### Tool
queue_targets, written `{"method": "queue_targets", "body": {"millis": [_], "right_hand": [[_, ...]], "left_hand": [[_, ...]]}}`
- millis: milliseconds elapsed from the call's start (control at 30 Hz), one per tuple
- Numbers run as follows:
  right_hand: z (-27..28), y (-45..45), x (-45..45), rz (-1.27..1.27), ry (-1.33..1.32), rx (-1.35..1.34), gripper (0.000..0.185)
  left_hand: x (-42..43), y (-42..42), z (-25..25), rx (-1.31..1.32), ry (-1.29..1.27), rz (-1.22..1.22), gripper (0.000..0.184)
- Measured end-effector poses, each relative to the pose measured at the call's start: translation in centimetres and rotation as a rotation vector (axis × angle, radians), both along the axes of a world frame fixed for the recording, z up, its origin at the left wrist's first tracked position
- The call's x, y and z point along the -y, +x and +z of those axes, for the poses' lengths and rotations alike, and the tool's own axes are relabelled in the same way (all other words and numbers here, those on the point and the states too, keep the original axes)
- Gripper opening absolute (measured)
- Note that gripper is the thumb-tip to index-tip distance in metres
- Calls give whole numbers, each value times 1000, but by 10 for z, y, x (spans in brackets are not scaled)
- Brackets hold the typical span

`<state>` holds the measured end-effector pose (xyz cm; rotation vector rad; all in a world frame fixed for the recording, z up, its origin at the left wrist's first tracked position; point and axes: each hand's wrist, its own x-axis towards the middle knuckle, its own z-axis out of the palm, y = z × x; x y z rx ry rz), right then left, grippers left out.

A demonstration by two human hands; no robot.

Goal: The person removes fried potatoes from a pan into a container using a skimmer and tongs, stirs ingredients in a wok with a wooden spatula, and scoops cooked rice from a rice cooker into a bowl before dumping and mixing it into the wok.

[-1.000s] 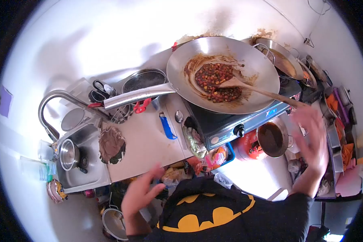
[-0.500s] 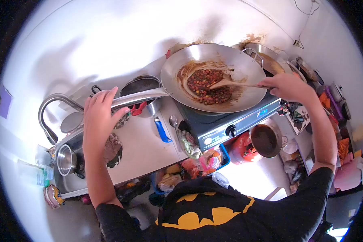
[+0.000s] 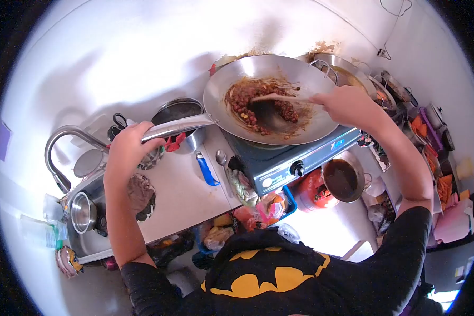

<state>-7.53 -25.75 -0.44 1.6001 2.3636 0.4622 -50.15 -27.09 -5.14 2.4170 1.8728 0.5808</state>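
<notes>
A person stirs the mix (image 3: 240, 98), left hand (image 3: 125, 150) closed around the wok's (image 3: 313, 118) handle (image 3: 179, 126), right hand (image 3: 342, 104) closed on the spatula (image 3: 287, 98); another stroke would need a steady wok.

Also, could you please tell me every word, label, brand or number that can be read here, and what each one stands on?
"X…", the blue-lit logo on the stove's front panel; its remaining letters are too blurred to read.
Round pale badge by the panel's other end: too small to read.
No other words or numbers are readable.
</notes>
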Motion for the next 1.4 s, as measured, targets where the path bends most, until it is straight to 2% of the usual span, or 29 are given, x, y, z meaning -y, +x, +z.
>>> {"method": "queue_targets", "body": {"millis": [33,133,233,333,400,500,633,767,833,900,967,1000,1167,1267,1400], "right_hand": [[-2,0,-9,30,51,-14,35],[47,25,-20,77,-189,-339,35],[85,39,-29,-356,-261,-304,40],[77,44,-75,-395,-315,-274,41],[68,28,-90,-343,-392,-461,41],[62,-10,-95,-220,-464,-453,41],[50,-18,-70,170,-357,-179,40],[84,-5,-4,181,-174,4,36],[104,8,16,165,-205,19,29],[124,-5,48,-98,-229,35,26],[128,-11,63,-64,-316,19,27],[128,-13,65,-49,-358,8,28],[35,-13,27,153,65,147,29],[31,-19,6,68,104,62,30],[29,-13,-24,131,132,-65,32]], "left_hand": [[-1,-2,1,-9,13,-1,31],[-1,-4,-1,-24,31,-10,33],[-2,-4,-2,-17,22,0,34],[-5,-7,-6,-22,60,-22,34],[-4,-6,-6,-27,70,-29,35],[-2,-3,-1,-64,39,-7,36],[2,0,3,-81,29,10,38],[4,-1,-1,-84,51,23,39],[2,0,-1,-83,73,39,39],[2,0,-2,-74,84,35,38],[4,1,-2,-55,80,30,37],[4,2,-1,-41,72,27,37],[7,5,1,-2,54,9,36],[6,1,-1,-21,92,8,37],[6,2,-1,-47,98,27,37]]}}
